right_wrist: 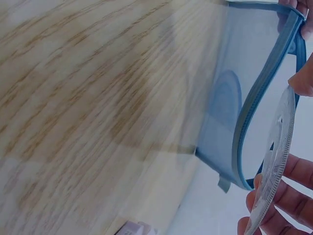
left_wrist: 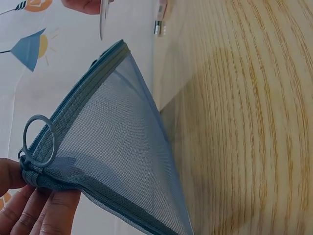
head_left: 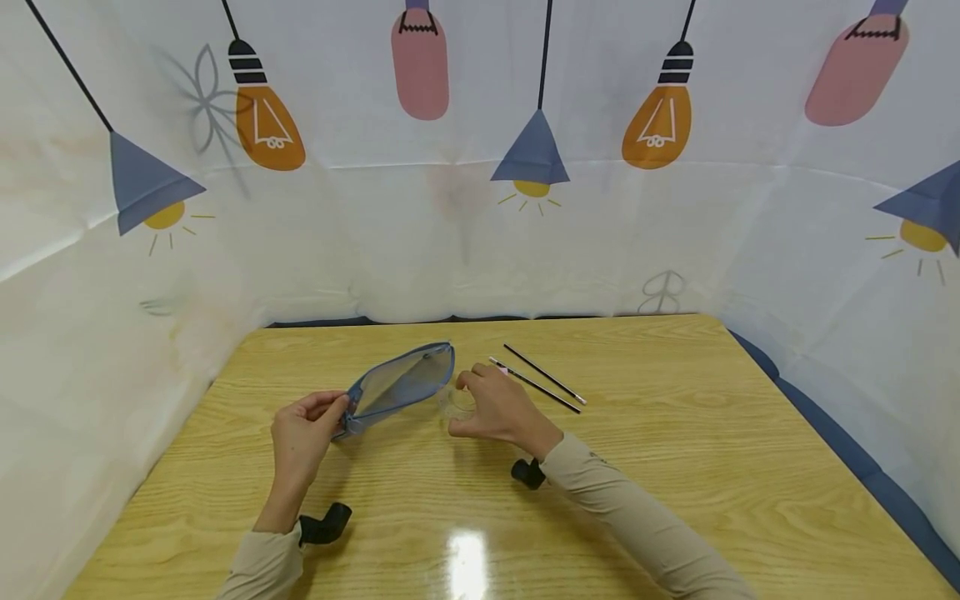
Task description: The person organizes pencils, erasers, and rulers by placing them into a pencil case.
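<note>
My left hand (head_left: 302,432) pinches one corner of a blue mesh zipper pouch (head_left: 405,382) by its zipper edge. The pouch stands tilted over the table, its mouth spread open in the right wrist view. A ring-shaped zipper pull (left_wrist: 40,141) hangs next to the left fingers. Thumb and fingers of my right hand (head_left: 501,408) grip a clear plastic protractor (right_wrist: 275,169) with fine marks along its curved edge. The protractor is close beside the pouch's open mouth. A rounded shape (right_wrist: 226,100) shows through the mesh.
Two dark pencils (head_left: 545,374) lie side by side on the wooden table (head_left: 660,467), just beyond the right hand. A small pale pink block (right_wrist: 133,229) sits near them. A white printed cloth (head_left: 465,242) hangs behind the table.
</note>
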Available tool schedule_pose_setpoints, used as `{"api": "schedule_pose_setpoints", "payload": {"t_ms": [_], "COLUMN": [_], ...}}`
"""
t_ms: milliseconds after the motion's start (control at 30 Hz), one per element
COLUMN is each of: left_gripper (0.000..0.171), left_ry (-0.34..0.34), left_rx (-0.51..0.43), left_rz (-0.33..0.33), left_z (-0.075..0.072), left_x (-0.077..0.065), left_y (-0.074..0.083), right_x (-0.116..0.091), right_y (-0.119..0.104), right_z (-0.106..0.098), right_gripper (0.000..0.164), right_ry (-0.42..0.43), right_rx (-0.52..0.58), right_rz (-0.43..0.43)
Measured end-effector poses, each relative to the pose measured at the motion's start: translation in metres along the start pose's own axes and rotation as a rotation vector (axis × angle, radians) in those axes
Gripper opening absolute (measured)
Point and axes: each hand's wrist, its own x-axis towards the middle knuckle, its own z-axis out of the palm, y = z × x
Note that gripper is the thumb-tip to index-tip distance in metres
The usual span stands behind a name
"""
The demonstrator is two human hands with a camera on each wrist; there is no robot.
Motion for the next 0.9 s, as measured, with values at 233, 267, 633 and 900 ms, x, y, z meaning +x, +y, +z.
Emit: {"api": "schedule_pose_setpoints", "payload": {"t_ms": [233,267,633,900], "left_gripper": [0.019,0.019,0.018,0.018], "left_ry": [0.004,0.003,-0.002,-0.007], "left_rx": [0.012,0.017,0.016,0.015], "left_rz": [0.007,0.01,0.019,0.016], "left_z": [-0.001,0.0,0.001,0.002], "left_x": [0.0,0.0,0.0,-0.002], "left_y": [-0.002,-0.001,-0.001,0.0], "right_x": [0.002,0.003,0.008,0.014], "right_y": [-0.004,-0.004,-0.007,-0.009], "right_z": [-0.001,-0.002,-0.002,-0.004], "right_gripper": [0.044,0.044,0.043,0.046], "right_ry": [0.003,0.004,0.012,0.001], "right_rx": [0.0,0.004,0.005,0.017], "right_rz": [-0.012,-0.014,-0.013,-0.006]}}
